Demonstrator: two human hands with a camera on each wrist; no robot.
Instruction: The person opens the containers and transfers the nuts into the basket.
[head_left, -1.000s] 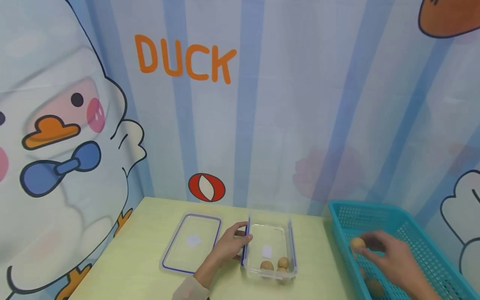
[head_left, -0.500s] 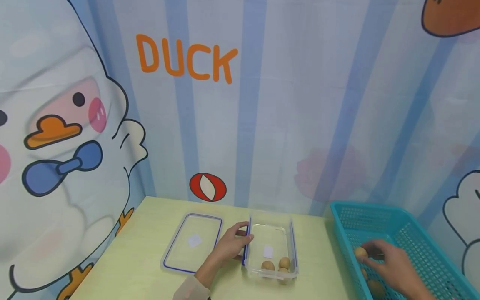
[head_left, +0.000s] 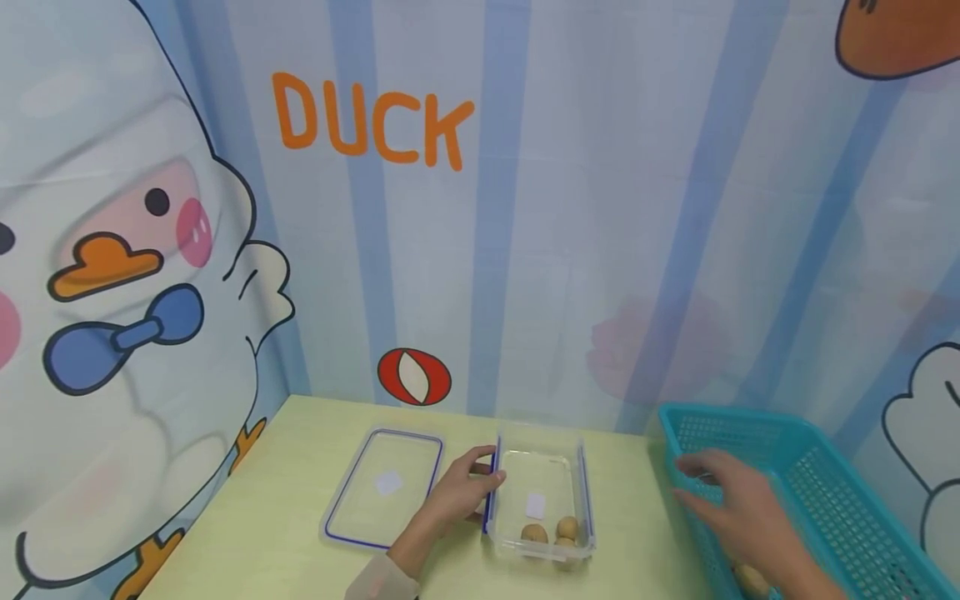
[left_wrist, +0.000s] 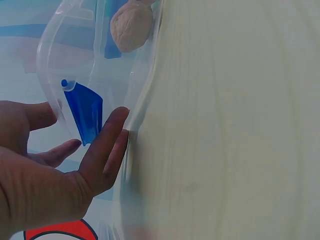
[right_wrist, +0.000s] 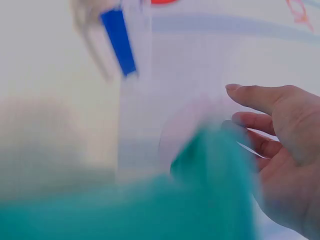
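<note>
My left hand [head_left: 459, 492] grips the left side of a clear plastic food box [head_left: 577, 462], thumb at the rim. The left wrist view shows its fingers around a blue side clip [left_wrist: 85, 111]. Several small, round brown lumps [head_left: 534, 533], walnut-like or potato-like, lie at the box's near end; one lump [left_wrist: 131, 26] shows through the wall in that view. My right hand [head_left: 738, 508] is above the left rim of a turquoise basket [head_left: 757, 425], thumb and fingers apart with nothing visible between them. Partly hidden below it, a brown lump [head_left: 750, 579] lies in the basket.
A clear lid with a blue seal [head_left: 360, 508] lies flat on the pale yellow table [head_left: 262, 500], left of the box. Behind the table hangs a striped cloth [head_left: 570, 250] with cartoon ducks. The basket's raised rim [right_wrist: 210, 190] looms blurred in the right wrist view.
My right hand held a round brown lump inside the basket; now the hand looks free of it and has moved up and left to the rim. The left hand and box have stayed put.
</note>
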